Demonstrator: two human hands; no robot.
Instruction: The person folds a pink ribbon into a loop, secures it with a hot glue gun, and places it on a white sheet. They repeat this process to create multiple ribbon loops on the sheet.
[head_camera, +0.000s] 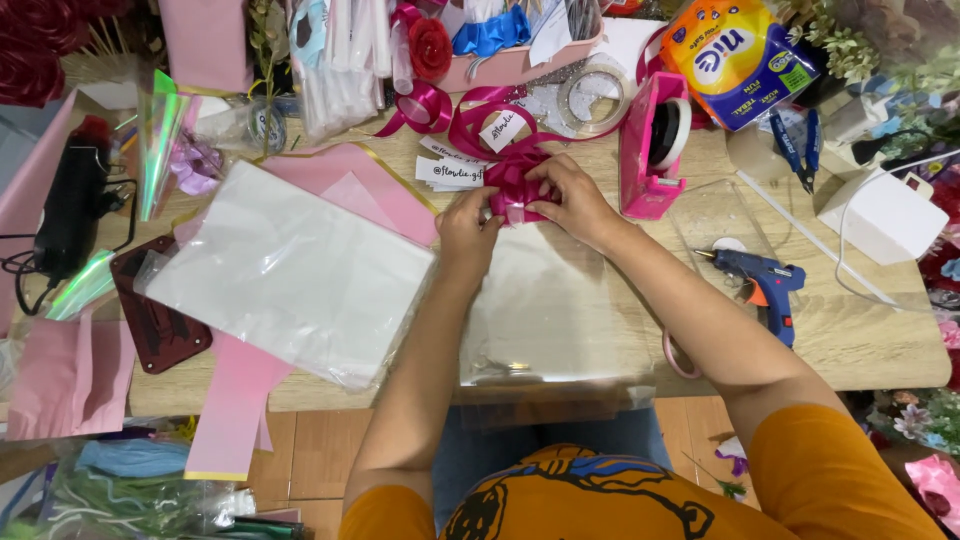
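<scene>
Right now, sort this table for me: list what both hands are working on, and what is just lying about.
In hand:
left hand
right hand
magenta ribbon bow
clear cellophane sheet

Lying about:
blue glue gun
pink tape dispenser
blue pliers
white box
pink paper sheets

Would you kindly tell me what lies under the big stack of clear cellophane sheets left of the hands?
Pink paper sheets stick out from beneath the clear cellophane stack, on the wooden table. How far the paper runs below, and anything else there, is hidden by the glare.
</scene>
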